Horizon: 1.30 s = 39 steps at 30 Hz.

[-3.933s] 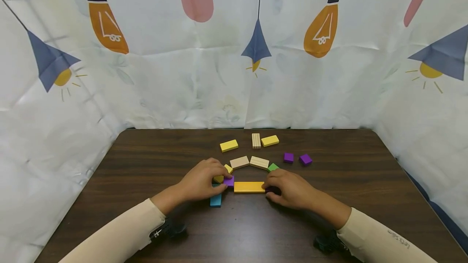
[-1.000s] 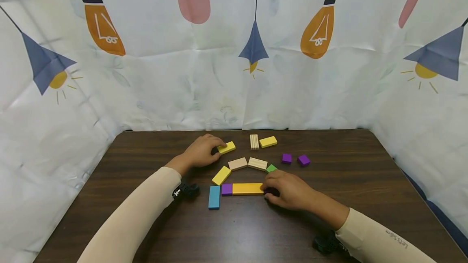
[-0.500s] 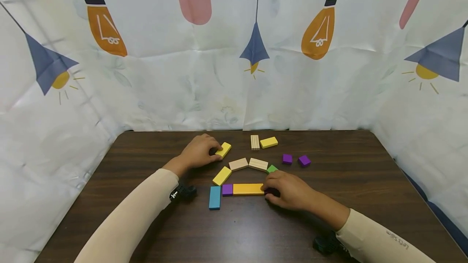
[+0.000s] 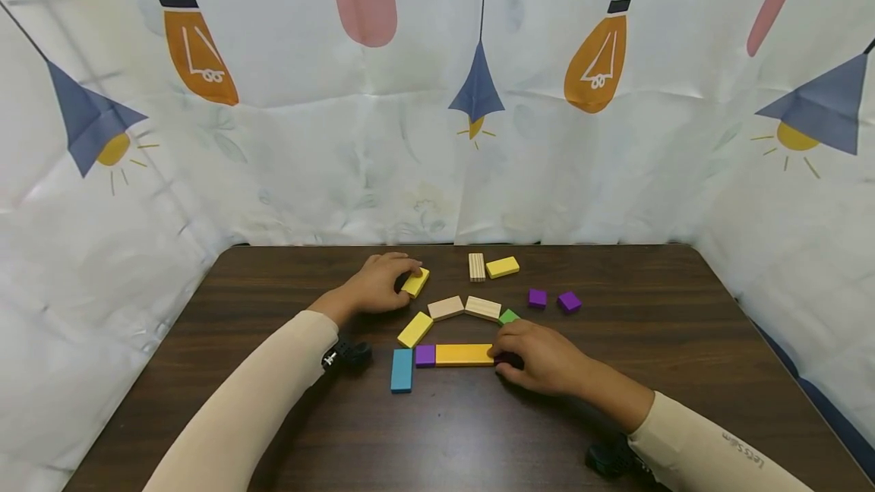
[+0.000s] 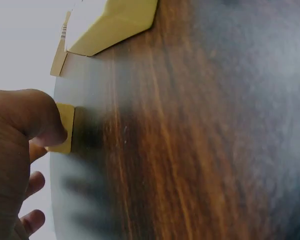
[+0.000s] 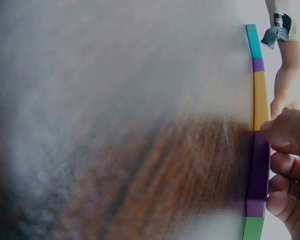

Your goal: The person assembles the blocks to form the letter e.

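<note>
At the far left of the block layout, my left hand (image 4: 376, 285) pinches a yellow block (image 4: 416, 284) between thumb and fingers; the left wrist view shows the thumb against this yellow block (image 5: 67, 114). My right hand (image 4: 540, 359) stays at the right end of the long orange block (image 4: 465, 355). Its thumb and curled fingers hold a dark purple block (image 6: 259, 167) that continues the row, mostly covered by the hand in the head view. Left of the orange block lie a purple block (image 4: 425, 356) and a blue block (image 4: 402, 370).
Behind the row, a yellow block (image 4: 415, 329), two plain wooden blocks (image 4: 446, 307) and a green block (image 4: 508, 316) form an arch. Farther back lie a wooden block (image 4: 476, 267) and a yellow block (image 4: 502, 267). Two purple cubes (image 4: 537, 298) sit at the right.
My left hand has left the purple block by the row and reached the far yellow block, which has turned to a steeper angle and shifted slightly left. My right hand has stayed in place.
</note>
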{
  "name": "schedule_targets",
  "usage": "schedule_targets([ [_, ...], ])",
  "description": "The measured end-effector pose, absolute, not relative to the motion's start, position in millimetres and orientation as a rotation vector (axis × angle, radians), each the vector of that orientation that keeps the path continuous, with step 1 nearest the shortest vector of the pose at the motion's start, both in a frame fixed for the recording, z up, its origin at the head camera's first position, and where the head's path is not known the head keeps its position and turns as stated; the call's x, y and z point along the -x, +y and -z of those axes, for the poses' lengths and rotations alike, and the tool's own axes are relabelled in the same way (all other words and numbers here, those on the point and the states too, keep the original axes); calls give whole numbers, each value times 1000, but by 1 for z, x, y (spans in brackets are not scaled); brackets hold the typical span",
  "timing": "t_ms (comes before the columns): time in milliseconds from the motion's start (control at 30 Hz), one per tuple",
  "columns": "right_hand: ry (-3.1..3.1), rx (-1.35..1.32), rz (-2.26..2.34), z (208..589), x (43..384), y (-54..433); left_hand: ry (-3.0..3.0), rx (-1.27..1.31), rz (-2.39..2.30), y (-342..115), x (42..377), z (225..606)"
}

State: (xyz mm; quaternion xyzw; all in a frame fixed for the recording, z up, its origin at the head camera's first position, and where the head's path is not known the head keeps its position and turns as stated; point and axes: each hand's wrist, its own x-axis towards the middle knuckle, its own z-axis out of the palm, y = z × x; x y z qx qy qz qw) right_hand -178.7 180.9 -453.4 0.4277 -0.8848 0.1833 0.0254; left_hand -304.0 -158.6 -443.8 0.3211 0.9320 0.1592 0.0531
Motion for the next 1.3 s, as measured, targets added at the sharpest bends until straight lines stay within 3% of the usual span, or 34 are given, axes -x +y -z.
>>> schedule_targets([
  [800, -2712, -1346, -556, 454, 180, 179, 3141, -878, -523, -187, 270, 445],
  [1300, -2712, -1338, -551, 454, 179, 180, 3200, -1069, -687, -179, 221, 433],
])
